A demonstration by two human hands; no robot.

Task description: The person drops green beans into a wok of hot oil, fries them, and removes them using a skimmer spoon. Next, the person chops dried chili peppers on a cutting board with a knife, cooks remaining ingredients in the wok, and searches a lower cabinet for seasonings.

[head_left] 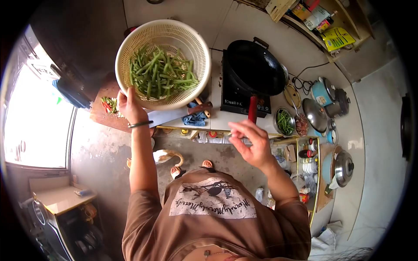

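Observation:
My left hand (133, 108) grips the near rim of a cream plastic colander (201, 56), closed on its edge. Cut green beans (161, 73) lie in the colander, which is tilted toward me. My right hand (251, 141) is in front of the counter, thumb and fingers apart, with nothing visible in it. Just beyond its fingers is the red handle (253, 108) of a black wok (254, 65). The wok sits on an induction cooker (237, 103); its inside looks dark and bare. Below the colander lie a cleaver (167, 115) and a blue cloth (196, 118).
Chopped red and green peppers (112, 105) lie on a wooden board (98, 114) at left. Right of the cooker stand a bowl of green pieces (284, 122), a bowl of meat (301, 125) and a pot lid (314, 114). A cat (163, 156) is on the floor.

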